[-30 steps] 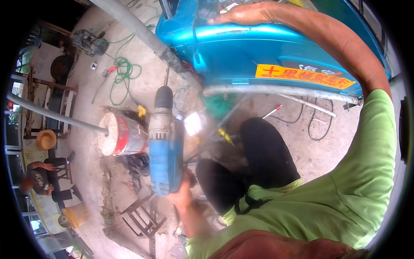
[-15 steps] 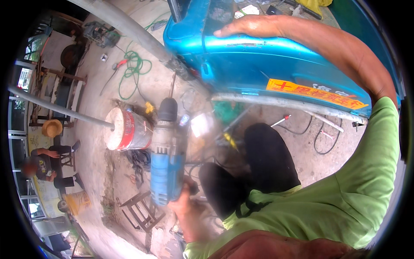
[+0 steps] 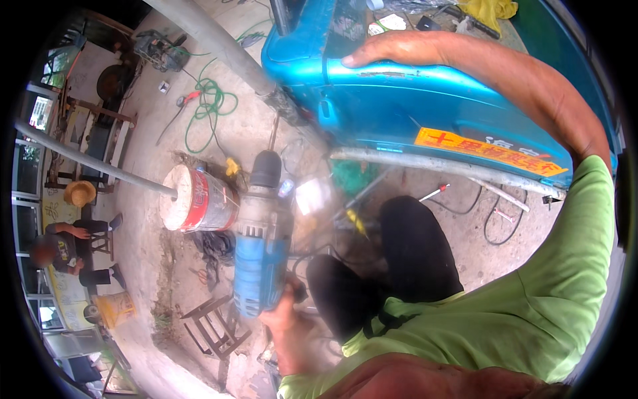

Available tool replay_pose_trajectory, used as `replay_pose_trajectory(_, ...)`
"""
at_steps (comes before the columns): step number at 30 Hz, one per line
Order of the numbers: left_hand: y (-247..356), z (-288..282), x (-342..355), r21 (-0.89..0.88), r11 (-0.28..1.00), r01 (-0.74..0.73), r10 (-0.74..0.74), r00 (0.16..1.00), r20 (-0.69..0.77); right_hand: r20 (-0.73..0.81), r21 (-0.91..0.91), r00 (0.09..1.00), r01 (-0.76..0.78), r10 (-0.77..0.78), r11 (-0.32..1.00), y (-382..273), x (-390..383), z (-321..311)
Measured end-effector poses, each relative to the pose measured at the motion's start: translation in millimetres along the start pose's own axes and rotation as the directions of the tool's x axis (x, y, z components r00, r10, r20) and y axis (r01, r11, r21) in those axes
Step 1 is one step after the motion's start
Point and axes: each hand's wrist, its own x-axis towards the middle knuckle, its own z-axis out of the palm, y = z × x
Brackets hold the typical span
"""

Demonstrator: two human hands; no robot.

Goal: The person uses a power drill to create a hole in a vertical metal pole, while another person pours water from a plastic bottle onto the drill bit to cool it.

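Observation:
My left hand [image 3: 282,307] is wrapped round the handle of a blue and grey power drill [image 3: 258,263]. Its long bit [image 3: 274,133] points away from me toward the dark lower part of a thick grey pole [image 3: 219,46]; whether the tip touches is unclear. Over the top edge of a shiny blue vehicle body panel [image 3: 372,110], my right hand [image 3: 392,48] keeps its grip, thumb on the near side and the other fingers mostly hidden. An orange sticker [image 3: 488,149] is on the panel's side. A grey tube [image 3: 452,166] runs along beneath it.
A white and red bucket [image 3: 189,199] with a grey pipe [image 3: 93,159] stands left of the drill. Green cable [image 3: 211,110] lies coiled on the concrete. Nearby is a small wooden stool [image 3: 216,329]. Another person [image 3: 66,249] sits at far left. Black hoses [image 3: 492,213] lie at right.
The whole view has shifted slightly, so the panel, pole and drill sit a little further right in the picture. Both hands keep their holds.

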Motion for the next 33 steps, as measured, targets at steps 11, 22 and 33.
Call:
replay_pose_trajectory(11, 4, 3, 0, -0.023, 1.0, 0.004, -0.004, 1.0, -0.01, -0.01, -0.058, 0.999, -0.041, 0.04, 0.998, -18, -13, -1)
replay_pose_trajectory(22, 5, 3, 2, -0.006, 1.0, 0.01, -0.01, 1.0, -0.012, 0.0, -0.003, 1.0, -0.03, 0.03, 1.0, -16, -11, 0)
replay_pose_trajectory(33, 8, 6, 4, -0.041, 0.998, 0.05, -0.051, 0.999, -0.018, -0.073, -0.048, 0.997, 0.006, -0.009, 0.999, -15, -15, 1)
